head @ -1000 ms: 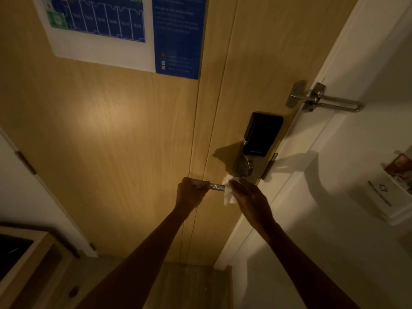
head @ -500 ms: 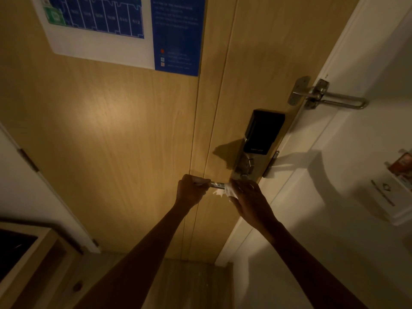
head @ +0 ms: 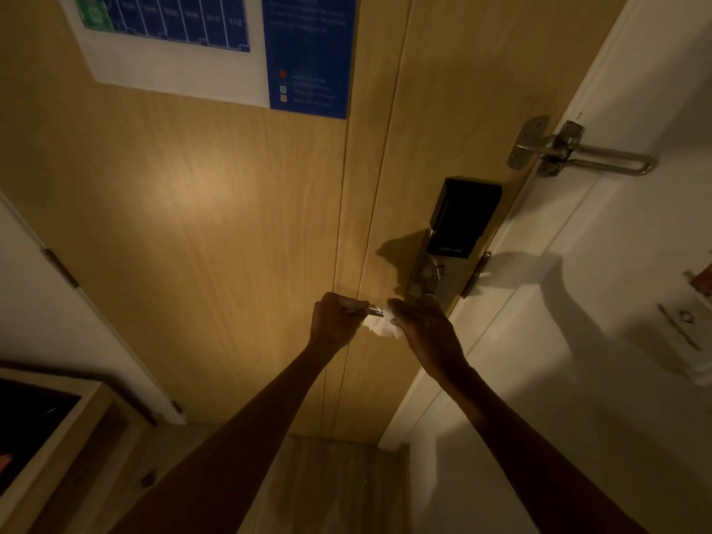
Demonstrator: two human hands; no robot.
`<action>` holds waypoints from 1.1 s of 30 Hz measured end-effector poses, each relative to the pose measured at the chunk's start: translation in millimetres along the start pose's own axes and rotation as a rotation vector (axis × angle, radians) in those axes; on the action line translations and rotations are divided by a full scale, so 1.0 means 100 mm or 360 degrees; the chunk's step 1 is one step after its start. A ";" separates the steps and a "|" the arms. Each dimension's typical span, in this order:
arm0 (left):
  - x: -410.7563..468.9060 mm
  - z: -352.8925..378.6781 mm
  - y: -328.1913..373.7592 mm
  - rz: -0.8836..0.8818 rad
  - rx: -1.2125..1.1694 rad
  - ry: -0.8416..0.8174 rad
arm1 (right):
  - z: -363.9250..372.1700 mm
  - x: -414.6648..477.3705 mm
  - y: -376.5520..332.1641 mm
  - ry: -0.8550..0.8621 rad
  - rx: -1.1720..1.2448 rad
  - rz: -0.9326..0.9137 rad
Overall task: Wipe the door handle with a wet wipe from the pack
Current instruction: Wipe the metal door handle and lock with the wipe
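Note:
A metal lever door handle (head: 374, 310) sticks out leftward from the lock plate (head: 433, 277) on a wooden door (head: 200, 210). My left hand (head: 334, 319) is closed around the handle's free end. My right hand (head: 422, 327) grips a crumpled white wet wipe (head: 379, 326) and presses it around the handle near the lock plate. Only a short bare stretch of handle shows between my hands. The wipe pack is not in view.
A black electronic lock box (head: 464, 217) sits above the handle. A metal swing-bar door guard (head: 578, 154) spans door and white frame (head: 539, 240). A blue and white evacuation plan (head: 215, 48) hangs higher up. A wooden shelf unit (head: 57, 425) stands at lower left; a card holder (head: 689, 325) on the right wall.
My right hand with the wipe slid toward the lock plate, then back a little left along the handle. The wipe hangs lower beneath the handle now. My left hand kept its grip.

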State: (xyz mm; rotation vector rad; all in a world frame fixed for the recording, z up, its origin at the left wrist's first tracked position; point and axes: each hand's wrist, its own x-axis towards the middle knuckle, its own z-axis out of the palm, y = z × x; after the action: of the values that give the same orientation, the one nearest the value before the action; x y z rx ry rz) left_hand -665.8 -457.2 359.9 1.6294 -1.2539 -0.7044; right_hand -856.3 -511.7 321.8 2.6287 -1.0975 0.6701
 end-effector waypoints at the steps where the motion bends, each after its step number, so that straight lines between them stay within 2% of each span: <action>1: 0.00 0.00 0.00 0.0001 -0.0002 -0.0009 | -0.03 -0.03 0.07 -0.0019 -0.0073 -0.0029; 3: -0.01 0.00 -0.02 -0.0013 -0.0048 0.0007 | -0.07 -0.14 0.27 -0.0016 -0.0093 -0.0020; 6: -0.04 0.03 -0.01 -0.0015 -0.0034 0.0058 | -0.03 -0.24 0.20 0.0069 0.0035 0.0231; 9: -0.06 0.05 0.00 -0.0051 -0.0065 0.0057 | 0.04 -0.11 -0.05 0.0098 0.0011 0.0096; 11: -0.05 0.04 0.00 -0.0080 -0.0099 0.0050 | 0.01 -0.11 0.05 0.0076 -0.0083 -0.0034; 15: -0.06 0.04 0.03 -0.0121 -0.0166 0.0072 | -0.05 -0.27 0.14 0.0174 0.0004 0.0147; 20: -0.05 0.02 0.05 -0.0137 -0.0058 0.0030 | -0.10 -0.03 0.05 0.0022 0.0062 0.0141; 23: -0.03 0.01 0.05 -0.0178 -0.0094 0.0015 | -0.20 -0.21 0.17 0.0043 0.0196 0.0309; 26: -0.04 0.03 0.04 -0.0177 -0.0090 0.0018 | -0.17 -0.22 0.11 0.0066 0.0123 0.0286; 29: -0.02 0.01 0.05 -0.0172 -0.0088 -0.0019 | -0.24 -0.12 0.17 -0.0024 -0.0025 0.0117; 33: 0.03 -0.02 0.05 -0.0144 -0.0056 -0.0052 | -0.32 -0.21 0.37 0.0061 -0.0016 0.0128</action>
State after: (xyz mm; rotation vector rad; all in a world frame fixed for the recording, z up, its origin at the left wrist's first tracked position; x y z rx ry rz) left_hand -664.6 -459.5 365.4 1.6598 -1.1902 -0.8078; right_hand -906.5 -512.7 340.1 2.5641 -1.1975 0.7256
